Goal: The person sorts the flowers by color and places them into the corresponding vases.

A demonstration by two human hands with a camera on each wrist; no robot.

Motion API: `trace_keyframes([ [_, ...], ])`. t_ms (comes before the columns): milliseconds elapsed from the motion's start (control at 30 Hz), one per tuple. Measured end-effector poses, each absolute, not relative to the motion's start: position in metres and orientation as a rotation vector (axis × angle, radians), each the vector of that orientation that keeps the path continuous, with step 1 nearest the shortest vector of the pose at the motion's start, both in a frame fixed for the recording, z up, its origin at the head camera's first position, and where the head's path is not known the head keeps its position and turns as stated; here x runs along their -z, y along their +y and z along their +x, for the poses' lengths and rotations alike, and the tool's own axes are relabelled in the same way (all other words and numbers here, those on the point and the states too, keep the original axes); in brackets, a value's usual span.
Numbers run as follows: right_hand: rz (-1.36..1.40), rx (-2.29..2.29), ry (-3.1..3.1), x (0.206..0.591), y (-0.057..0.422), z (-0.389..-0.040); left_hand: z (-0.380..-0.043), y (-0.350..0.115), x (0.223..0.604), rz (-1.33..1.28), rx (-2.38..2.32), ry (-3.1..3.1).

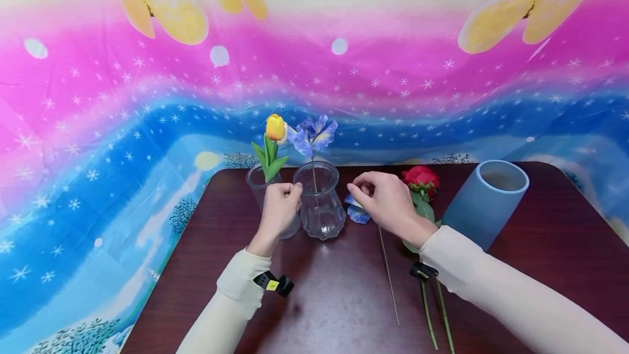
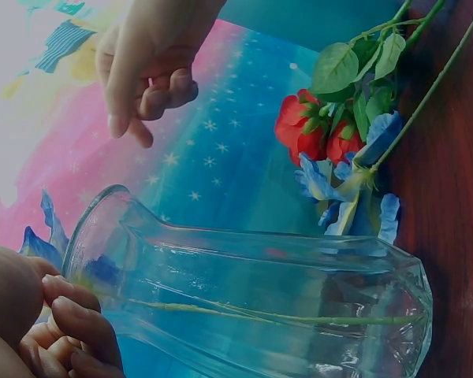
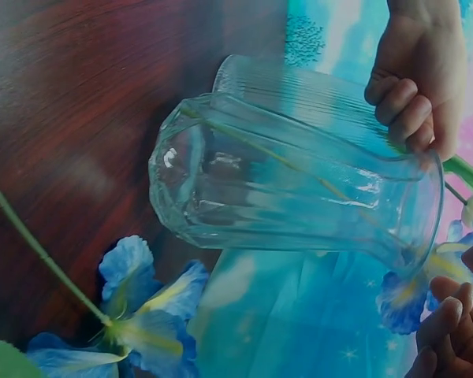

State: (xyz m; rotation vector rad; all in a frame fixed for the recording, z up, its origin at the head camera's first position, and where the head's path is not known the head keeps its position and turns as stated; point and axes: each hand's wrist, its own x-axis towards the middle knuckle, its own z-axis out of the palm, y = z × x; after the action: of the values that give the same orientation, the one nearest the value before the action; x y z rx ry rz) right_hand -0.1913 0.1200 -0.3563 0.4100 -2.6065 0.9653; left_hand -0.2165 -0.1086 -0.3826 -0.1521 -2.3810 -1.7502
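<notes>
From where I stood, the left hand (image 1: 281, 204), near the middle of the frame, had its fingers curled and its thumb closed on the rim of the clear glass vase (image 1: 322, 214). The right hand (image 1: 390, 198), right of centre, hung in the air with fingers loosely bent, thumb and forefinger parted, gripping nothing. The vase stood upright at centre, a blue iris (image 1: 314, 135) leaning in it. A light, level pinch seemed to me the best way of steadying that rim; a hard sideways pull might have tipped the glass. Below the right hand lay a second iris (image 1: 357, 213), its stem slanting to the lower right; such a flower, I judged, was better handled by the stem, sparing the petals. Farther out, a yellow tulip (image 1: 275, 127) rose from a ribbed glass (image 3: 276, 79) at centre left, while red roses (image 1: 421, 176) and a blue-grey vase (image 1: 484, 206) occupied the right.
</notes>
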Motion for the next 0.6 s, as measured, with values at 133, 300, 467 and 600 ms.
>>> trace_keyframes([
  [133,0.392,-0.945,-2.621,0.360,0.125,-0.191,-0.216,-0.109,0.383,-0.145,1.749,-2.381],
  [300,0.370,-0.937,-2.653,0.366,0.130,-0.192,-0.216,-0.108,0.382,-0.134,1.766,-2.371],
  [467,0.350,-0.948,-2.710,0.374,0.138,-0.193,-0.216,-0.107,0.383,-0.109,1.763,-2.376],
  [600,0.335,-0.951,-2.759,0.381,0.144,-0.193,-0.216,-0.106,0.381,-0.084,1.756,-2.393],
])
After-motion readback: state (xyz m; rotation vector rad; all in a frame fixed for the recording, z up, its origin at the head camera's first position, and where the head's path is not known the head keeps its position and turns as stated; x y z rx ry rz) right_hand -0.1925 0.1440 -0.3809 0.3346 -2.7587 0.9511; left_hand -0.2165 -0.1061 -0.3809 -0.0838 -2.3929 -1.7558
